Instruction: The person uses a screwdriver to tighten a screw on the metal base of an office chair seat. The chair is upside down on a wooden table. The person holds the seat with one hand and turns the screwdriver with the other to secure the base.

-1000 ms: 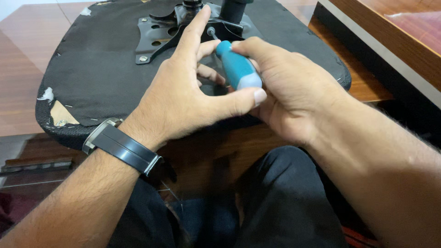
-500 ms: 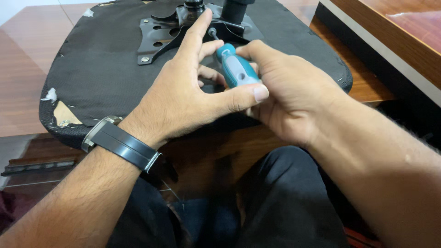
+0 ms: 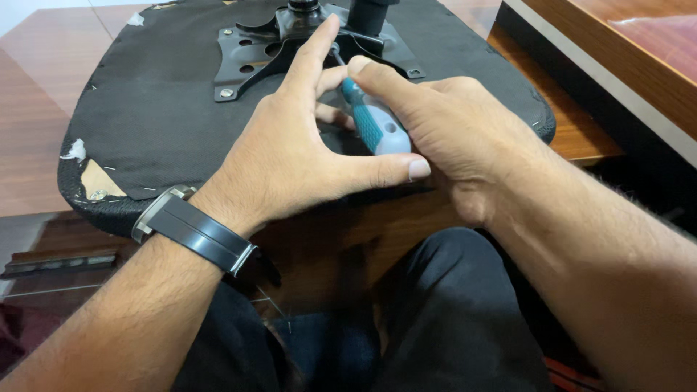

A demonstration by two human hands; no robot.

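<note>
both hands (image 3: 363, 138) work a screw at the bracket (image 3: 254, 54) beyond them, right hand (image 3: 443, 131) gripping the screwdriver (image 3: 374, 123), left hand (image 3: 290, 152) spread, steadying its tip; next comes steady turning.

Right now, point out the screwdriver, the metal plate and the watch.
screwdriver (image 3: 377, 129), head view, on its teal and grey handle
metal plate (image 3: 250, 54), head view, on its left wing by the holes
watch (image 3: 194, 231), head view, on the black strap at the left wrist

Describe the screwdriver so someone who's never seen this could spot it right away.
Start at the upturned black chair seat with its black metal plate. Just below that plate both hands meet; the screwdriver sits in the right hand, beside the left hand. Its teal and pale grey handle is the only bright thing there.
</note>
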